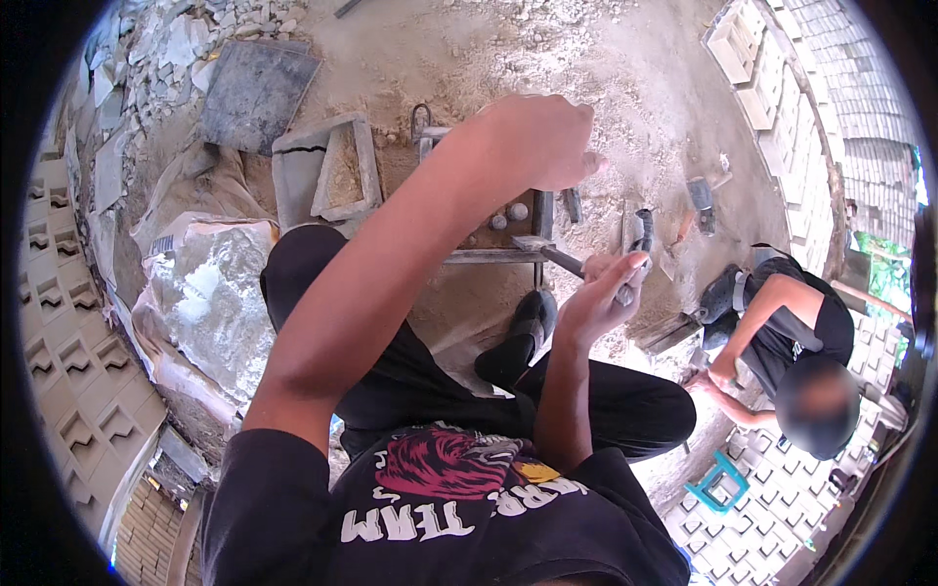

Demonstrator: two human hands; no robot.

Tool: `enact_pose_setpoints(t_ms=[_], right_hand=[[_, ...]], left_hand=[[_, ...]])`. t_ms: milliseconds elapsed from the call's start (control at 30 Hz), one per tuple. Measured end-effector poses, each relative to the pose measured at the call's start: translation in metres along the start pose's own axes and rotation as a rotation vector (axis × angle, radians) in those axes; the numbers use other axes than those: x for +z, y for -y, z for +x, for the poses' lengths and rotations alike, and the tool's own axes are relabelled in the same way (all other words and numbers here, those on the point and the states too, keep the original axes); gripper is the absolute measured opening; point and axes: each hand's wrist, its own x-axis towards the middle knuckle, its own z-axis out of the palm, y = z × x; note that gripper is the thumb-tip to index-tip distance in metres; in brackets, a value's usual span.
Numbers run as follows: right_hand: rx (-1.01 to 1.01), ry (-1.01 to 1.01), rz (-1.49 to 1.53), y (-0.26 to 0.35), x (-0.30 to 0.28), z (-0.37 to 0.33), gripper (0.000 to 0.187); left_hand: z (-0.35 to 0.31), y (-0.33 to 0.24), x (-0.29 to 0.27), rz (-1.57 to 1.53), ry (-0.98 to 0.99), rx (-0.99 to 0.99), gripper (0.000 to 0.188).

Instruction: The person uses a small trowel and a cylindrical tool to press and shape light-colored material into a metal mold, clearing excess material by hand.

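My left hand (552, 142) is held over the far right part of a low box frame, its fingers curled inward; whatever they may hold is hidden. Below and right of it, my right hand (608, 293) grips a tool with a dark rod-like handle (564, 260). The tool's small pale metal head (532, 242) lies at the near right corner of the frame's edge (489, 256). Inside the frame, partly covered by my left forearm, sit a few round grey lumps (516, 212). A dark curved object (642, 230) shows just beyond my right fingers.
An open bag of white powder (210, 303) stands at my left. Beyond it are a grey mould box (342, 166) and a dark square slab (259, 96). Another person (791, 332) crouches at the right near a teal stool (718, 481). Patterned blocks (78, 391) line both sides.
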Motion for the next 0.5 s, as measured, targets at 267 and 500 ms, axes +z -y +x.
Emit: enact_pose_setpoints(t_ms=[267,500], right_hand=[[0.006,0.004,-0.053,-0.003,0.004,0.004,0.042],[-0.016,0.031,0.207,-0.006,0.01,0.008,0.043]], left_hand=[[0.0,-0.007,-0.003,-0.005,0.003,0.018,0.054],[0.004,-0.005,0.0,-0.008,0.042,-0.016,0.053]])
